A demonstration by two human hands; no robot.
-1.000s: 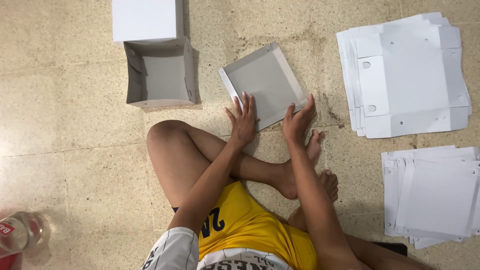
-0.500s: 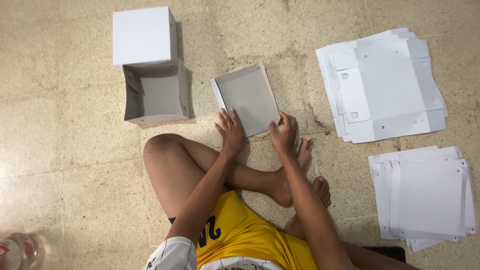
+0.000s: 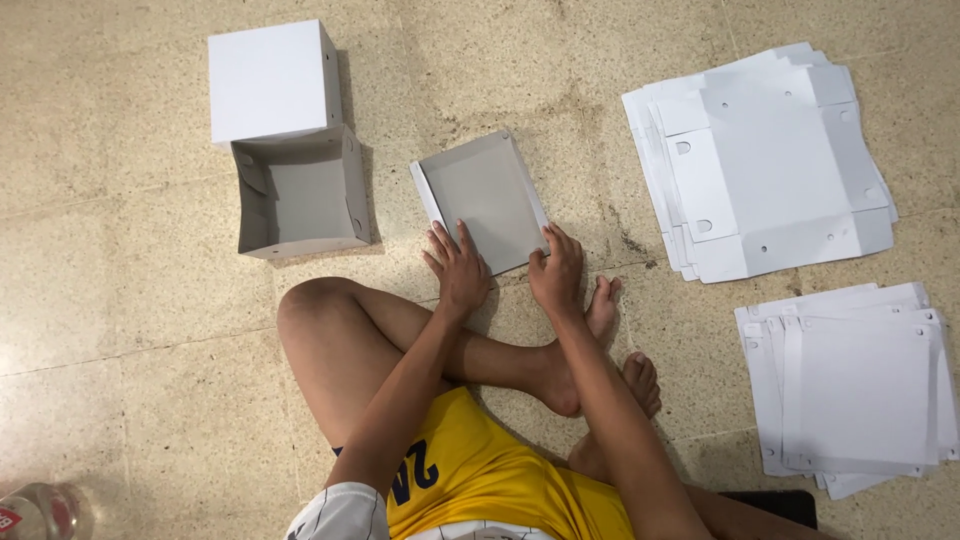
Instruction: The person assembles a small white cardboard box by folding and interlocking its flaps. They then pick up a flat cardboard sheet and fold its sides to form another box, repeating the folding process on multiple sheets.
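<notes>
A closed white box (image 3: pixel 270 80), an open box (image 3: pixel 303 195), two flat cardboard stacks (image 3: pixel 765 160) and a bottle (image 3: pixel 40 512).

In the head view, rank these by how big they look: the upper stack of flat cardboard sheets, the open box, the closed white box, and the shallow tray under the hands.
1. Upper stack of sheets, clearly the largest.
2. Open box and closed white box: they look alike, so no ranking between them.
3. Shallow tray, slightly smaller; the left hand and right hand cover its near edge.

Speckled beige floor (image 3: pixel 130 300) — faint tile seams
</notes>
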